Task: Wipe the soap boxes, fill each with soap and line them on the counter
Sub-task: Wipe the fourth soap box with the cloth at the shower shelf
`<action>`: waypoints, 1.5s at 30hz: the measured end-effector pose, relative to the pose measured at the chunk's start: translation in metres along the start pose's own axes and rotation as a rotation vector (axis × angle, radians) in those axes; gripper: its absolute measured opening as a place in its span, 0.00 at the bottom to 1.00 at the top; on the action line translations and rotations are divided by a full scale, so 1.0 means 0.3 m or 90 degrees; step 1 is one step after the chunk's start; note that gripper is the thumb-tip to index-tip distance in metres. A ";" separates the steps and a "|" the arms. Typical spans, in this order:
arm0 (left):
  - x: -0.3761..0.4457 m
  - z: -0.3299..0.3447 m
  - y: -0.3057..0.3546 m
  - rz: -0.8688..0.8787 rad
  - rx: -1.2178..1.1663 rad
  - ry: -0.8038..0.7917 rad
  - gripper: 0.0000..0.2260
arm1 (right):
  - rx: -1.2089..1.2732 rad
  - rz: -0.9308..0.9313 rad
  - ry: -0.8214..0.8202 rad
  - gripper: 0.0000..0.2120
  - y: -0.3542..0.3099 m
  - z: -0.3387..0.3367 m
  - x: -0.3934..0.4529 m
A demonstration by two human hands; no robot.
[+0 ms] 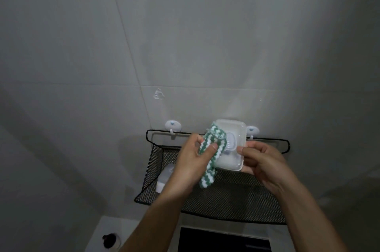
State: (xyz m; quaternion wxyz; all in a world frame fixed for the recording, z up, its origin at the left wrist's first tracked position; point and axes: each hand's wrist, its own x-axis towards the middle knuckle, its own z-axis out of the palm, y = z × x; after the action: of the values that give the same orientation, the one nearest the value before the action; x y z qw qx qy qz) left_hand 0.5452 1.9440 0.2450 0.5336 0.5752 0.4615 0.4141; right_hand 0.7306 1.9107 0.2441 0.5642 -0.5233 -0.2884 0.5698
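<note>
A translucent white soap box is held up in front of the wall, tilted towards me, above a black mesh basket. My right hand grips its right edge with thumb on top. My left hand pinches a green-and-white striped cloth, which lies across the left side of the box and hangs down below it. A second white soap box lies in the left end of the basket, partly hidden by my left wrist.
The black wire mesh basket hangs on the grey tiled wall from two white suction hooks. Below it are a pale counter edge with a dark round object and a black rectangular surface.
</note>
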 end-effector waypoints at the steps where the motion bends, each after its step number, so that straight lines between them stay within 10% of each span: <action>1: -0.007 0.008 -0.004 -0.002 -0.019 -0.001 0.10 | 0.017 -0.004 0.014 0.10 0.002 0.003 0.003; 7: -0.007 0.017 -0.009 -0.019 -0.088 0.049 0.10 | 0.062 -0.017 0.008 0.14 0.026 0.029 -0.013; 17: 0.058 -0.195 0.078 0.059 0.053 -0.199 0.10 | -0.070 0.073 -0.119 0.22 -0.095 -0.034 -0.030; 28: -0.022 -0.073 -0.019 0.059 0.031 -0.011 0.11 | 0.104 0.039 0.024 0.29 -0.060 0.012 -0.036; 45: -0.074 0.123 -0.029 0.007 -0.021 0.191 0.14 | 0.116 -0.013 0.062 0.09 -0.002 0.063 -0.043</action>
State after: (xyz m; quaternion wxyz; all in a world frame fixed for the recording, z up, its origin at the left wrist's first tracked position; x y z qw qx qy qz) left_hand 0.5753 1.9139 0.2335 0.4654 0.5005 0.5261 0.5061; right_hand 0.7110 1.9037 0.2534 0.6285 -0.4941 -0.2131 0.5617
